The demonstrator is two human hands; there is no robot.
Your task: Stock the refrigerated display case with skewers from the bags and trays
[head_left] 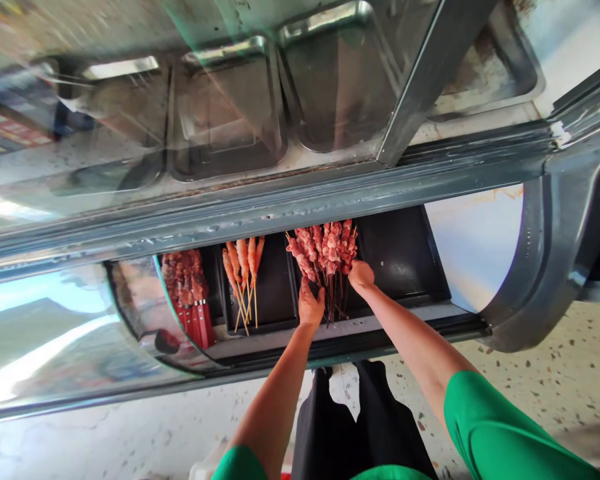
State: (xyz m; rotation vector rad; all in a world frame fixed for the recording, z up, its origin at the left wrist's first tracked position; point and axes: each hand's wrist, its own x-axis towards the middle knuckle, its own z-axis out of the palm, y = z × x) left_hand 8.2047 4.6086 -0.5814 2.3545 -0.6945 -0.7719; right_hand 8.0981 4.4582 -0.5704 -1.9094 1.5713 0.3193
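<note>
A bundle of raw meat skewers [331, 250] lies in a black tray inside a display case, meat end away from me and dark sticks toward me. My left hand [311, 305] is at the bundle's lower left side, thumb and index finger apart with a dark gap between them. On the right side my right hand [361, 275] is curled closed against the skewers, just below the meat; its fingertips are partly hidden. To the left, orange skewers [243, 267] on pale sticks lie in another black tray [273, 293].
Farther left are darker meat skewers [185, 280] with red handles, behind curved glass [170, 307]. A black tray [400, 253] extends to the right. The case's metal rail [260, 220] crosses above my hands. Metal trays [227, 110] show through the upper glass. Speckled floor [545, 360] lies below.
</note>
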